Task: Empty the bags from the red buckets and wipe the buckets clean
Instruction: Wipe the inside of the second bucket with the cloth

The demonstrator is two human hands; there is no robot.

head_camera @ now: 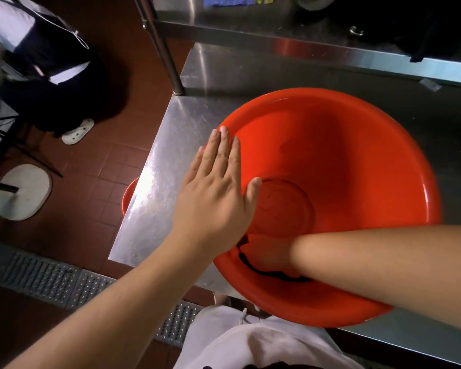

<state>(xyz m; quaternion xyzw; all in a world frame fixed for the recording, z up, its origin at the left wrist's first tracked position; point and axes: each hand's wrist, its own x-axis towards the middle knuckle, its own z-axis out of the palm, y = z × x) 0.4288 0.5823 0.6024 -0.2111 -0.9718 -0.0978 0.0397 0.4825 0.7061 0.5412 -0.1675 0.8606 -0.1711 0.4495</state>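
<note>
A large red bucket (357, 161) stands on the corner of a steel table (171, 145), its near side hanging over the table's front edge. My left hand (216, 193) lies flat on the bucket's left rim, fingers straight, thumb inside the rim. My right forearm reaches in from the right, and my right hand (266, 251) is low against the near inner wall. The hand looks blurred and red-tinted, with a dark wavy strip (274, 274) along it. I cannot tell how its fingers lie. No bag shows inside the bucket.
A second red bucket (129, 195) peeks out on the floor under the table's left edge. Another person (45, 62) crouches at the upper left. A steel shelf (304, 35) overhangs the back of the table on a post (168, 57). A metal drain grate (64, 280) crosses the tiled floor.
</note>
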